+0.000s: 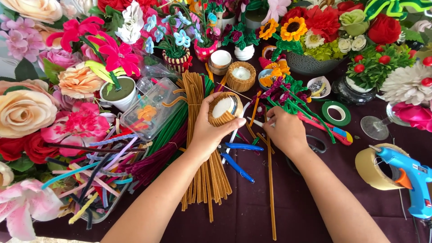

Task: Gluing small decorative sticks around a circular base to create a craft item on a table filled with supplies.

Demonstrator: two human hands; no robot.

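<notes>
— Forearms first: how are they lying in the head view?

— Both are reaching up from the bottom edge, bare, angling toward the middle of the table. The left hand [210, 130] is lifting slightly, wrist bent, palm turned inward. The right hand [284, 130] is lying low, knuckles up, hovering over the clutter.

— And the surface beneath?

— A dark maroon tablecloth [315, 225] is covering it. Artificial flowers are crowding the far and left edges: a large peach fabric rose [24, 112], pink blooms, a red and yellow bouquet in a grey bowl [310, 65]. A bundle of tan pipe cleaners [202, 171] is running down the centre, with one long tan stem [271, 193] lying apart beside it. A clear plastic box [155, 105] is sitting to the left, above a tray of mixed coloured pipe cleaners [90, 180]. A blue glue gun [407, 177] is leaning against a roll of beige tape [371, 166] at the right, and a green tape roll [336, 112] is lying further up.

— What are the hands doing?

— The left one is curling round a small round pot wrapped in tan pipe cleaner [225, 109], white inside, thumb and fingers gripping its sides and holding it just above the bundle. The right is nearly closed, fingertips pinching a thin white stem [254, 121] near the pot. Blue-handled pliers [236, 155] are lying between the two wrists.
</notes>
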